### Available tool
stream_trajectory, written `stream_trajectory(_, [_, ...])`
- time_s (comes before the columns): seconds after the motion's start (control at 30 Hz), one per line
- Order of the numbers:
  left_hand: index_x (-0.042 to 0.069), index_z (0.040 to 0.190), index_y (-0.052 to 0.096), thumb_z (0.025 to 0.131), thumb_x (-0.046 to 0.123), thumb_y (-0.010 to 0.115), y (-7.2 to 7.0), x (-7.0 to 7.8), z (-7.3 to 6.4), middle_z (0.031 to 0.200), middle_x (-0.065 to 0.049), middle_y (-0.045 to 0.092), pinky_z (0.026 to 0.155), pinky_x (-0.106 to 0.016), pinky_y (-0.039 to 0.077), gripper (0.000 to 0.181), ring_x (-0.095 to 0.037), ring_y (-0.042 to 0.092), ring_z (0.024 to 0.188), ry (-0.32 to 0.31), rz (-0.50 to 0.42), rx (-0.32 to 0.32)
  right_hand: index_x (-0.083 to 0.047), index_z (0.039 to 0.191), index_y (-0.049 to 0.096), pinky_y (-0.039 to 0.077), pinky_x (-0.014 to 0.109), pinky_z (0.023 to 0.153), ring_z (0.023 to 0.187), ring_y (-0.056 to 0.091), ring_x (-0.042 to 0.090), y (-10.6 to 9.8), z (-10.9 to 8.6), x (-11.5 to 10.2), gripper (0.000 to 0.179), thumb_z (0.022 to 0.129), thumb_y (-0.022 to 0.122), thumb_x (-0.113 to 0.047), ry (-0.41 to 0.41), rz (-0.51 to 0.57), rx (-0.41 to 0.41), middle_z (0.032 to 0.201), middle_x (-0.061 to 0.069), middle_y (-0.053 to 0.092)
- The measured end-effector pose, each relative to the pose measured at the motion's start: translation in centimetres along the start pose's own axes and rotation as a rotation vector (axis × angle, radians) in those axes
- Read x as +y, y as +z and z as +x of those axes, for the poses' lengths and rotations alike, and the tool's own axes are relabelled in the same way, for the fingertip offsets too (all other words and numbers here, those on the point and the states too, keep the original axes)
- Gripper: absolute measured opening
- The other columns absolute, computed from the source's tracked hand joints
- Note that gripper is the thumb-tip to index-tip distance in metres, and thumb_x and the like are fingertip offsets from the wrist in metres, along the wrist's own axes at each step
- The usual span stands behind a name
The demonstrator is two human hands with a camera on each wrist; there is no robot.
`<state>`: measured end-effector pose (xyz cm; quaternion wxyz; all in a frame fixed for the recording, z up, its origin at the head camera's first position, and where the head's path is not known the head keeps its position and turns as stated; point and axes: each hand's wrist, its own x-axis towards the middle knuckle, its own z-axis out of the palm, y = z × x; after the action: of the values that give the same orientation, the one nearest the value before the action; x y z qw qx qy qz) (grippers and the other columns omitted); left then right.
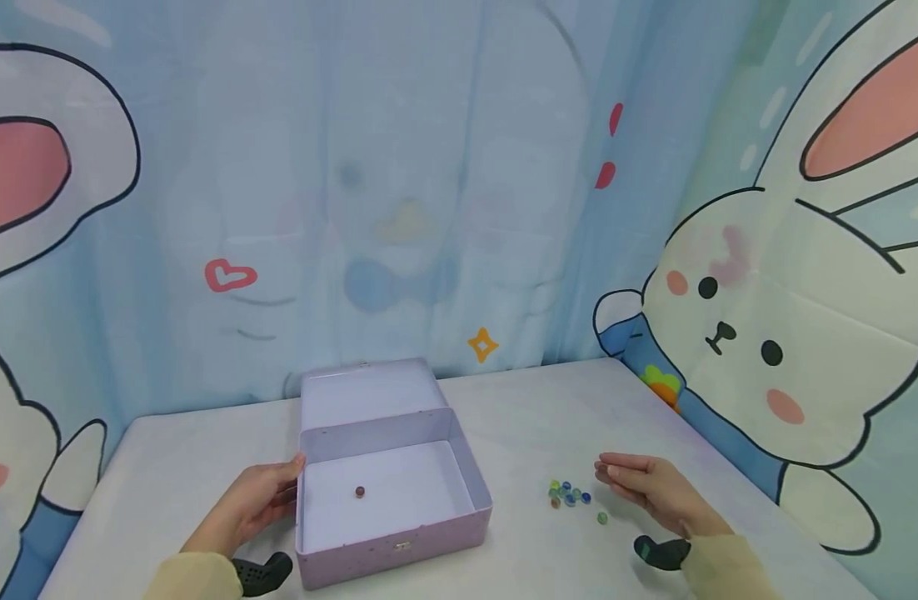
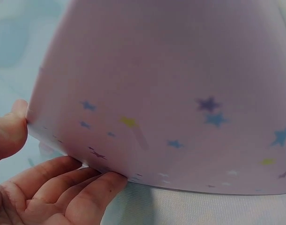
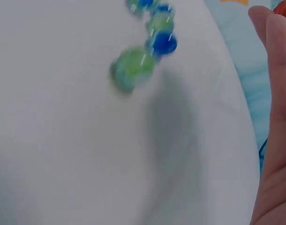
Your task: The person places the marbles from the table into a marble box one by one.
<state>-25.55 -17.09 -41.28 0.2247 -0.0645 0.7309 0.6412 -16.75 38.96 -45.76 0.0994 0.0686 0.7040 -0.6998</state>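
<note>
A lilac hinged tin box [image 1: 399,546] stands with its lid [image 1: 369,393] tipped back. Inside lies one reddish-brown marble [image 1: 360,492]. My left hand [image 1: 264,500] grips the box's left side, thumb up at the rim; in the left wrist view, its curled fingertips [image 2: 112,180] meet the star-printed wall [image 2: 157,93]. My right hand [image 1: 654,492] hovers right of the box, pinching an orange-red marble [image 3: 284,8] at its fingertips. Below and left of it, several blue, green and amber marbles [image 1: 571,500] lie grouped on the table, with a green marble [image 1: 602,518] slightly apart.
The white-covered table [image 1: 534,433] backs onto a light blue curtain [image 1: 444,208] with cartoon rabbits printed on it. Black straps [image 1: 661,553] hang at both wrists, by the yellow sleeves [image 1: 729,567].
</note>
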Motion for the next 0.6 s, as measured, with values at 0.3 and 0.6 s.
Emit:
stream_trajectory(0.3, [-0.02, 0.148, 0.032, 0.109, 0.029, 0.05, 0.9, -0.1, 0.7, 0.152, -0.04, 0.038, 0.117, -0.054, 0.042, 0.065, -0.049, 0.045, 0.139, 0.029, -0.005, 0.03, 0.01, 0.146, 0.047, 0.058, 0.025, 0.097, 0.113, 0.07, 0.006, 7.9, 4.8, -5.6, 0.058, 0.101, 0.066, -0.021, -0.141, -0.128, -0.141, 0.137, 0.013, 0.067])
stream_trajectory(0.6, [-0.016, 0.144, 0.044, 0.107, 0.029, 0.055, 3.7, -0.5, 1.8, 0.146, -0.035, 0.05, 0.109, -0.051, 0.051, 0.059, -0.044, 0.056, 0.131, 0.048, -0.012, 0.043, 0.012, 0.132, 0.061, 0.062, 0.031, 0.091, 0.106, 0.074, 0.016, 16.4, 7.7, -10.2, 0.045, 0.097, 0.07, -0.013, -0.155, -0.39, -0.296, 0.126, 0.025, 0.07])
